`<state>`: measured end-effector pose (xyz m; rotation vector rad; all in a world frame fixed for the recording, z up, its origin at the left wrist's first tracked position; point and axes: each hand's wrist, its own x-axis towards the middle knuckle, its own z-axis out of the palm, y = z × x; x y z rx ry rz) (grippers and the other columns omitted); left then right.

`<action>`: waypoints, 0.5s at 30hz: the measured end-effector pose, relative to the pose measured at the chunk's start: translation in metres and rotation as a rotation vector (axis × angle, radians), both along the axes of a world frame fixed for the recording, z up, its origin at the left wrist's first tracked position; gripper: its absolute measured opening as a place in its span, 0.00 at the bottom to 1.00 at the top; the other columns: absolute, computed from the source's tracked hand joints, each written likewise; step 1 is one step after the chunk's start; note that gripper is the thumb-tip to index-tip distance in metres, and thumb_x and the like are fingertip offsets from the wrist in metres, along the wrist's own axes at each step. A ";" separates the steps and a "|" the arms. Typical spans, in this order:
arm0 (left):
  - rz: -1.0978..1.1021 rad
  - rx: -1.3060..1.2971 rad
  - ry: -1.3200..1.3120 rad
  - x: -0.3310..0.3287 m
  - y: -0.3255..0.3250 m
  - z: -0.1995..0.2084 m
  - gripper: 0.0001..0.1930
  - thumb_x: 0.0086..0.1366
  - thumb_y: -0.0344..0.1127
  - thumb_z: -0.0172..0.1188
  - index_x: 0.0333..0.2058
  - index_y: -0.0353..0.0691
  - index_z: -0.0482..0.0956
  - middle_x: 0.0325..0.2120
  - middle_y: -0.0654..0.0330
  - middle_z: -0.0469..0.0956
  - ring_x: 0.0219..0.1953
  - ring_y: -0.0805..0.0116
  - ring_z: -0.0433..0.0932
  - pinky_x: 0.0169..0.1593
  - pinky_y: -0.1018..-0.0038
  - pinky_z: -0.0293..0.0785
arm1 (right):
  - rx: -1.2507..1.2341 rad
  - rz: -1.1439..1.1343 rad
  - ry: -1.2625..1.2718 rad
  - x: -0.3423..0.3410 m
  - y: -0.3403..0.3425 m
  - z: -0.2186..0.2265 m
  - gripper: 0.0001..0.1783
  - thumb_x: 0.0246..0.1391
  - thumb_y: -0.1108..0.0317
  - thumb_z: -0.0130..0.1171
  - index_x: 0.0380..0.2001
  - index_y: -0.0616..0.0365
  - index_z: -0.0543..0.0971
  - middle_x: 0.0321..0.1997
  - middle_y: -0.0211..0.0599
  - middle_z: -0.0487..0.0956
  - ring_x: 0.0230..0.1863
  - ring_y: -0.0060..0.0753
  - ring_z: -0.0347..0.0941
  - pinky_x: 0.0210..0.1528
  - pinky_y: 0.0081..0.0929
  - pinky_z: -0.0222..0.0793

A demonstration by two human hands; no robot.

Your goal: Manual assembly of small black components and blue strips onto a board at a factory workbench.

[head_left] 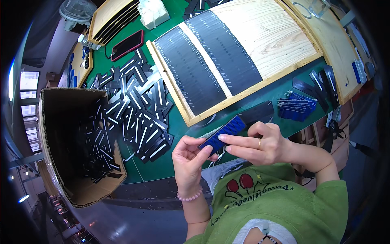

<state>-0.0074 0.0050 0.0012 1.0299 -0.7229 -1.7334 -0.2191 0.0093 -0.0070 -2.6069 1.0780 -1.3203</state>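
Note:
A blue slotted strip (pixel 229 128) is held slantwise over the near edge of the green table. My left hand (pixel 191 158) pinches its lower left end between thumb and fingers. My right hand (pixel 264 142), with a ring on one finger, reaches in from the right, its closed fingertips on the strip's near face. White wire-like strands show beside and below the strip. Just beyond it lies a dark flat strip (pixel 258 113). To the right of my right hand sits a pile of blue pieces with pale thin strands (pixel 296 106).
A wood-framed board (pixel 276 32) bears two dark panels of strips (pixel 191 69). Black pieces with white stripes (pixel 140 118) are heaped left of it, beside an open cardboard box (pixel 81 195) holding more. Farther back are a phone (pixel 128 45), stacked wooden trays (pixel 111 20) and a fan (pixel 78 11).

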 end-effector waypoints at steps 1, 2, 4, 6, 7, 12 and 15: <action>0.000 -0.034 -0.041 0.000 0.000 -0.001 0.08 0.57 0.18 0.60 0.35 0.30 0.73 0.32 0.49 0.80 0.25 0.68 0.81 0.29 0.77 0.82 | 0.014 -0.018 0.017 0.001 0.000 -0.001 0.15 0.40 0.72 0.60 0.36 0.45 0.78 0.48 0.21 0.80 0.24 0.20 0.55 0.17 0.10 0.54; -0.002 -0.035 -0.040 0.000 0.000 -0.001 0.08 0.57 0.18 0.60 0.35 0.30 0.73 0.32 0.49 0.80 0.25 0.68 0.81 0.29 0.77 0.82 | 0.001 -0.014 0.024 0.000 0.001 -0.001 0.16 0.39 0.72 0.60 0.36 0.46 0.78 0.49 0.22 0.80 0.24 0.20 0.56 0.17 0.10 0.54; 0.020 -0.034 -0.015 -0.001 0.001 0.000 0.10 0.56 0.18 0.61 0.36 0.30 0.73 0.31 0.49 0.80 0.26 0.67 0.82 0.32 0.76 0.82 | 0.019 -0.035 0.007 0.004 0.003 -0.003 0.16 0.39 0.72 0.60 0.36 0.46 0.78 0.49 0.23 0.80 0.25 0.21 0.57 0.17 0.10 0.55; 0.035 -0.015 0.037 -0.002 0.000 0.002 0.11 0.55 0.17 0.61 0.37 0.29 0.73 0.31 0.49 0.80 0.27 0.66 0.82 0.32 0.75 0.82 | 0.043 -0.051 -0.013 0.007 0.004 -0.001 0.15 0.39 0.72 0.60 0.35 0.47 0.79 0.49 0.23 0.80 0.25 0.21 0.58 0.20 0.09 0.58; 0.055 0.005 0.086 -0.003 0.000 0.003 0.12 0.54 0.17 0.62 0.37 0.29 0.73 0.31 0.49 0.80 0.27 0.65 0.82 0.33 0.74 0.82 | 0.037 -0.034 -0.006 0.012 0.004 0.001 0.15 0.40 0.71 0.60 0.36 0.47 0.79 0.50 0.23 0.80 0.25 0.21 0.58 0.21 0.10 0.59; 0.053 -0.042 0.043 0.000 0.001 -0.001 0.12 0.54 0.15 0.61 0.38 0.30 0.73 0.29 0.50 0.80 0.27 0.64 0.82 0.33 0.73 0.81 | 0.103 -0.062 -0.031 0.010 0.002 0.001 0.16 0.37 0.70 0.64 0.36 0.50 0.78 0.52 0.27 0.79 0.25 0.22 0.60 0.23 0.14 0.62; 0.053 -0.061 0.057 0.000 0.001 -0.003 0.12 0.54 0.15 0.61 0.37 0.31 0.73 0.28 0.51 0.80 0.26 0.64 0.82 0.33 0.73 0.81 | 0.265 -0.103 -0.121 -0.010 -0.006 0.007 0.24 0.35 0.73 0.69 0.41 0.55 0.75 0.52 0.36 0.78 0.25 0.29 0.64 0.25 0.18 0.66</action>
